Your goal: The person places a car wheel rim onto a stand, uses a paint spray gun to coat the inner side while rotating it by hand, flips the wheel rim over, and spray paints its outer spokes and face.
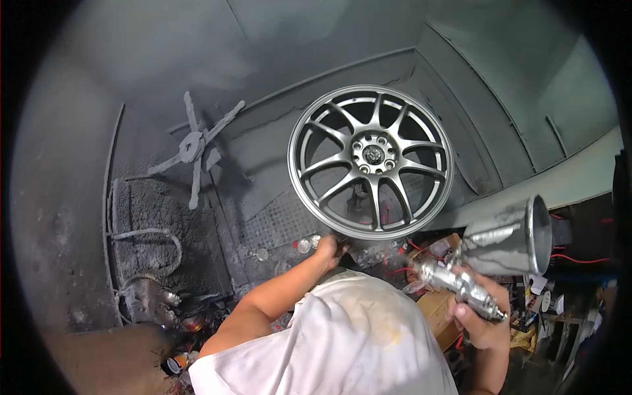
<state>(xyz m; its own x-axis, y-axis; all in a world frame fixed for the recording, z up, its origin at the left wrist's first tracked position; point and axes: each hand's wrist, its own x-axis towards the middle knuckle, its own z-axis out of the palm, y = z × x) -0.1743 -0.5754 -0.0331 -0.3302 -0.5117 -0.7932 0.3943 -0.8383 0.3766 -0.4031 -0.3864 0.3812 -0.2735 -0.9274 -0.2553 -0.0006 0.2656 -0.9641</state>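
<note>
A silver multi-spoke alloy wheel (392, 172) faces up in front of me, with a dark centre and bolt holes around it. At its lower left edge is my left hand (329, 252), fingers curled in against the rim; what they hold, if anything, is hidden. My right hand (484, 316) is wrapped around a metal spray gun (454, 283) coated in silver paint. A large paint-streaked metal cup (503, 240) sits on the gun. The gun's front end points left, below the wheel and apart from it.
A paint-crusted stand with several arms (192, 147) is at the left. Grey booth walls (316, 39) surround the wheel. Below left hangs a crusted hose (164, 234). Small round lids (303, 245) lie near my left hand. A cardboard box (438, 313) and clutter are at right.
</note>
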